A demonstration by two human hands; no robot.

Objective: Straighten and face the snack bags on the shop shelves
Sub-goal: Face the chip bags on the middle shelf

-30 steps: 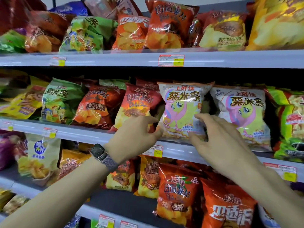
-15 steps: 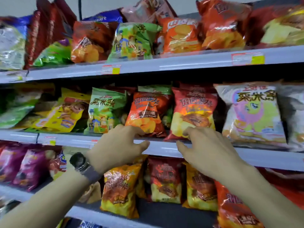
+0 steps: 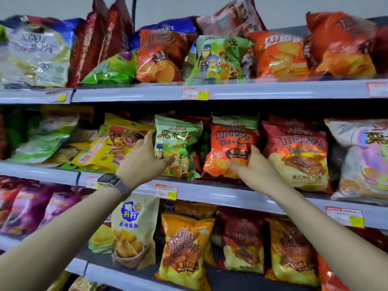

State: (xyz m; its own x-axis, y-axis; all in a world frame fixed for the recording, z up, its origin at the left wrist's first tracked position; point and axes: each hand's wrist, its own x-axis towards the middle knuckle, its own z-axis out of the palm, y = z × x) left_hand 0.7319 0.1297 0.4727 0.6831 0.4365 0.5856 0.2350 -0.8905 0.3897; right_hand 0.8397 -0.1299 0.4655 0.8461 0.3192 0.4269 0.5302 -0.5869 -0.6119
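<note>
Both hands on two snack bags on the middle shelf (image 3: 231, 195).
The left hand (image 3: 144, 162) grips the green bag (image 3: 178, 143) at its left edge, thumb up its side. The right hand (image 3: 255, 164) holds the orange bag (image 3: 226, 143) by its lower right corner, fingers seemingly curled behind it. The bags stand side by side.

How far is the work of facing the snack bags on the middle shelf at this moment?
Looks done: the red chip bag and the white bag on the right stand upright, fronts out. In hand: the left hand grips the green bag, the right hand holds the orange tomato chip bag. Remaining: the yellow bag and the pale green bags further left lie slumped.
</note>
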